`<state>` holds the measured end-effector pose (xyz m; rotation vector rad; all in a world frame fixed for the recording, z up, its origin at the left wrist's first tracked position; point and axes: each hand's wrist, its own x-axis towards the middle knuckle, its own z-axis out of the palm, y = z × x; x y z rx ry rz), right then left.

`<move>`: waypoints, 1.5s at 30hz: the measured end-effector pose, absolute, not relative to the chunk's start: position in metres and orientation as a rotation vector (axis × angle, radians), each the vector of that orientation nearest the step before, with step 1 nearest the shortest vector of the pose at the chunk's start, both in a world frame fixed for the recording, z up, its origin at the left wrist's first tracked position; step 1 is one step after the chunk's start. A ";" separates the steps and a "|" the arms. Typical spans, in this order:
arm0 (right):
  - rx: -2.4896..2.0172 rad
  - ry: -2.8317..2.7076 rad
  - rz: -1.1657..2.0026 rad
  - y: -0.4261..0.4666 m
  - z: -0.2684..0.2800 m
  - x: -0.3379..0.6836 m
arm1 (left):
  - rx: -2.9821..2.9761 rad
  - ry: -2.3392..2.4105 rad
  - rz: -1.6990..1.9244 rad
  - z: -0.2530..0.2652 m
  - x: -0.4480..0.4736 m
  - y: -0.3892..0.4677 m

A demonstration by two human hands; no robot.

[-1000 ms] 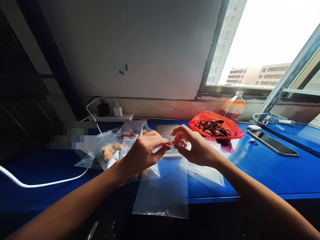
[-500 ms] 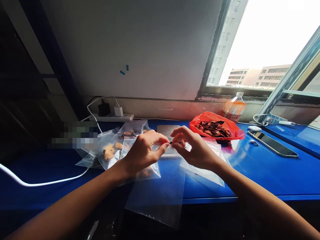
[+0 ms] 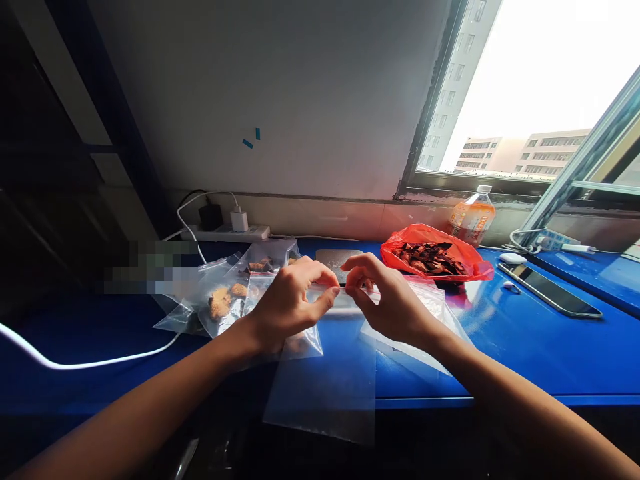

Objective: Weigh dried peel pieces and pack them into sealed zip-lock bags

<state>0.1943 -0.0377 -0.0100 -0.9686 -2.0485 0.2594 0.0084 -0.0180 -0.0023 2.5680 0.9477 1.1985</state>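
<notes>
Fingertips of my left hand [image 3: 287,303] and right hand [image 3: 393,300] pinched the empty clear plastic zip bag [image 3: 325,380] at its top seam between them; gripping both lips firmly seemed wise.

Both forearms came in bare from the bottom corners, no sleeves anywhere along them. The left hand [image 3: 287,307] showed no ring, no watch, no band at the wrist. The right hand [image 3: 395,303] was just as plain: no glove, no jewellery. Nails were short and unpainted where they showed.
</notes>
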 end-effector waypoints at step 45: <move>-1.176 -2.111 0.787 -0.024 0.004 0.218 | 2.210 1.174 0.736 0.014 0.005 -0.010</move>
